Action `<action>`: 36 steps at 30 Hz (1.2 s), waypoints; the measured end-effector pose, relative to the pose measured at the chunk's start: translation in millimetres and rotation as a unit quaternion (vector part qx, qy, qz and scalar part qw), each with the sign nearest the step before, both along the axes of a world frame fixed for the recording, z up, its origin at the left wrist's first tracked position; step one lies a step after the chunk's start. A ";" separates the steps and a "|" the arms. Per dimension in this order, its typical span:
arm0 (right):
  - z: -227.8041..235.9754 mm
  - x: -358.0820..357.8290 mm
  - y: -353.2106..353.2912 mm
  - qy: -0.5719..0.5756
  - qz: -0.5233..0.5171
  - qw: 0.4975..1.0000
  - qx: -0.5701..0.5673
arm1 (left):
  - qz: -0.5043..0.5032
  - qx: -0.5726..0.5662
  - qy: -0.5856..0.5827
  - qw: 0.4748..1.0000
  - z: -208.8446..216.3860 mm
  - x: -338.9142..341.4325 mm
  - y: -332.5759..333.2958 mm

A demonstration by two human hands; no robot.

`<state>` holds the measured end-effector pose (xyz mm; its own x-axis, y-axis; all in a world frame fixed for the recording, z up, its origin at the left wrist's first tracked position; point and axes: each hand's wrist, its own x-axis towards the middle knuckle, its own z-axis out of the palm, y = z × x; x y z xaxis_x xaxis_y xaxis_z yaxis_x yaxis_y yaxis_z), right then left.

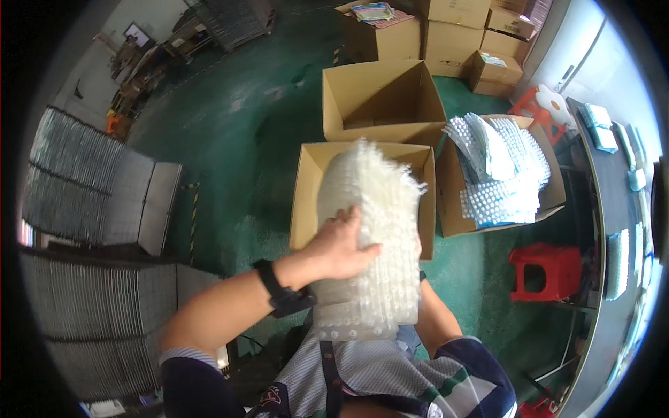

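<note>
Before my body, a thick stack of translucent, studded plastic sheets [369,279] is held between my hands above an open cardboard box [304,202]. My left hand [339,244] presses on the stack's upper face, its thumb apart from the fingers. Most of my right hand [419,244] is hidden behind the stack's right side, where it supports the sheets. The far end of the stack looks blurred and frayed, with uneven edges. A black band [273,288] circles my left wrist.
Behind stands another open cardboard box [380,97]. At right, a box [453,216] overflows with similar studded sheets [498,171], near a red stool [546,272] and a long dark table [605,202]. Stacked grey panels [97,299] line the left; closed cartons [456,42] stand farther back.
</note>
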<state>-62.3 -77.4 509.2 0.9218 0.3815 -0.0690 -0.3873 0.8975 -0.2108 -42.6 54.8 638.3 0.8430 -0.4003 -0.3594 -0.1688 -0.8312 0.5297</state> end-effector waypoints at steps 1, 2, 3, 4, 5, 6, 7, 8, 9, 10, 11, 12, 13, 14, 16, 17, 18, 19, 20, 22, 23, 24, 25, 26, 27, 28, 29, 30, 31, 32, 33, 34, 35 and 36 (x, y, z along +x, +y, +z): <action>2.0 35.5 14.1 0.009 -0.020 1.000 -0.003 | -0.004 -0.002 0.009 1.000 -6.3 15.6 -2.8; -12.7 23.3 -18.3 0.016 -0.038 0.999 -0.006 | -0.035 0.011 0.020 0.999 -9.0 30.8 -6.0; -16.7 21.2 -36.8 0.021 -0.069 0.997 -0.019 | -0.078 0.015 0.028 0.996 -9.7 49.0 -13.6; -23.1 23.8 -38.7 0.031 -0.089 0.995 -0.021 | -0.082 0.013 0.038 0.996 -10.6 60.7 -5.3; -28.2 34.1 -40.8 0.039 -0.108 0.993 -0.024 | -0.096 -0.028 0.032 0.994 -9.8 71.7 4.5; -30.7 31.4 -49.3 0.047 -0.133 0.989 -0.034 | -0.114 -0.077 0.027 0.990 -11.9 82.2 13.2; -37.5 38.7 -45.6 0.056 -0.153 0.986 -0.042 | -0.069 -0.172 0.079 0.979 -24.6 94.8 27.6; -46.8 43.9 -42.4 0.066 -0.156 0.984 -0.048 | -0.071 -0.178 0.089 0.977 -50.1 104.9 43.8; -56.1 51.2 -38.4 0.048 -0.211 0.955 -0.204 | -0.012 -0.286 0.150 0.946 -87.0 113.2 60.9; -66.4 62.5 -31.2 0.025 -0.258 0.900 -0.351 | 0.048 -0.385 0.205 0.899 -118.1 121.7 79.1; -74.6 81.5 -16.8 0.015 -0.264 0.840 -0.474 | 0.100 -0.439 0.275 0.850 -142.3 132.3 95.2; -95.7 99.8 -8.5 0.010 -0.262 0.836 -0.482 | 0.152 -0.492 0.341 0.786 -171.2 139.5 103.8; -121.8 116.3 3.9 -0.096 -0.266 0.755 -0.592 | 0.196 -0.458 0.381 0.779 -205.7 142.1 116.8; -145.4 131.6 19.7 -0.200 -0.260 0.652 -0.683 | 0.198 -0.464 0.382 0.774 -246.4 140.0 128.2; -179.7 159.4 51.9 -0.258 -0.209 0.626 -0.705 | 0.304 -0.485 0.423 0.702 -315.2 132.6 143.7; -189.7 164.5 63.8 -0.246 -0.170 0.639 -0.708 | 0.313 -0.489 0.428 0.693 -339.9 132.7 151.2; -204.1 165.2 67.1 -0.280 -0.171 0.605 -0.725 | 0.355 -0.475 0.422 0.687 -354.6 135.5 153.3; -210.2 163.9 70.9 -0.295 -0.192 0.582 -0.733 | 0.399 -0.456 0.419 0.676 -359.0 138.4 154.0; -216.7 163.3 75.1 -0.311 -0.214 0.558 -0.739 | 0.380 -0.437 0.427 0.694 -363.4 145.6 155.7; -225.8 157.9 90.6 -0.321 -0.206 0.574 -0.724 | 0.426 -0.554 0.488 0.524 -419.2 146.4 176.7; -236.5 151.4 90.0 -0.297 -0.220 0.594 -0.715 | 0.434 -0.561 0.487 0.509 -427.5 150.3 172.7; -242.6 145.8 87.4 -0.272 -0.234 0.611 -0.705 | 0.435 -0.536 0.490 0.532 -426.1 155.0 162.3; -244.4 143.6 93.1 -0.214 -0.220 0.678 -0.668 | 0.440 -0.508 0.490 0.555 -424.1 157.0 158.3; -242.8 143.4 95.5 -0.203 -0.222 0.671 -0.678 | 0.449 -0.514 0.488 0.544 -422.6 158.4 157.8; -246.6 142.3 95.7 -0.203 -0.213 0.663 -0.688 | 0.435 -0.474 0.478 0.598 -418.6 159.7 158.0; -251.0 141.1 95.1 -0.202 -0.206 0.656 -0.698 | 0.418 -0.431 0.465 0.650 -418.7 160.2 158.5; -255.0 140.5 94.4 -0.205 -0.198 0.656 -0.699 | 0.396 -0.474 0.469 0.631 -428.6 158.3 159.3; -259.1 139.7 97.2 -0.197 -0.188 0.674 -0.687 | 0.399 -0.476 0.469 0.627 -433.9 156.6 161.8; -262.0 139.0 99.1 -0.188 -0.180 0.690 -0.675 | 0.420 -0.459 0.466 0.629 -438.0 155.5 163.3; -264.5 139.7 99.5 -0.189 -0.177 0.690 -0.676 | 0.439 -0.441 0.464 0.631 -443.1 154.9 164.4; -264.4 140.8 104.3 -0.187 -0.168 0.674 -0.695 | 0.443 -0.439 0.466 0.627 -459.2 148.5 168.9; -264.4 143.1 111.2 -0.186 -0.162 0.661 -0.709 | 0.477 -0.449 0.495 0.571 -474.9 145.3 176.7; -267.8 140.8 120.7 -0.180 -0.160 0.645 -0.725 | 0.508 -0.457 0.520 0.512 -489.0 138.8 184.2; -270.3 141.2 122.6 -0.208 -0.150 0.632 -0.732 | 0.508 -0.458 0.520 0.511 -493.2 140.3 182.2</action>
<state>78.8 45.2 238.8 0.9919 -0.0069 0.1269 0.1162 -0.3563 -0.9271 97.7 236.9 145.2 0.3260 -0.3479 -0.8790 0.8731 0.4672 0.1389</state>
